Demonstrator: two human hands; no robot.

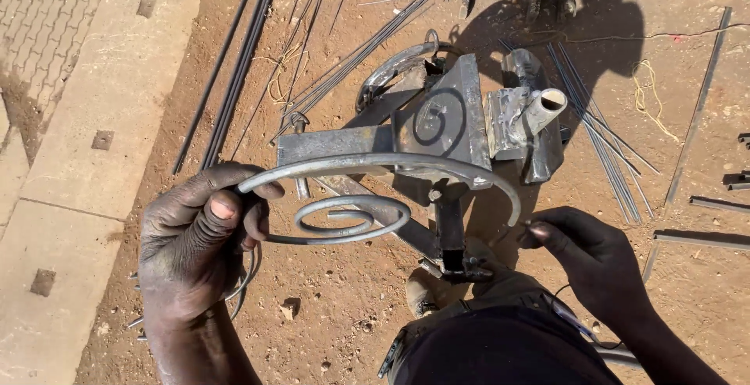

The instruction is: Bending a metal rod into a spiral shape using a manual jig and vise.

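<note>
Head view: the left hand (199,233) is closed around a grey steel rod bent into a spiral scroll (351,217), held near, above the welded grey metal bending jig (441,123). The right hand (590,256) pinches the scroll's right end. Thin straight rods (605,143) lie far right on reddish dirt (328,299).

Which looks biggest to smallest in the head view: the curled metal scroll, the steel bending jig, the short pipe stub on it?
1. Steel bending jig looks largest, though it sits farther down.
2. Curled metal scroll in the left hand looks nearly as wide, but its nearness to the camera makes this unsure.
3. Pipe stub is clearly smallest.
</note>
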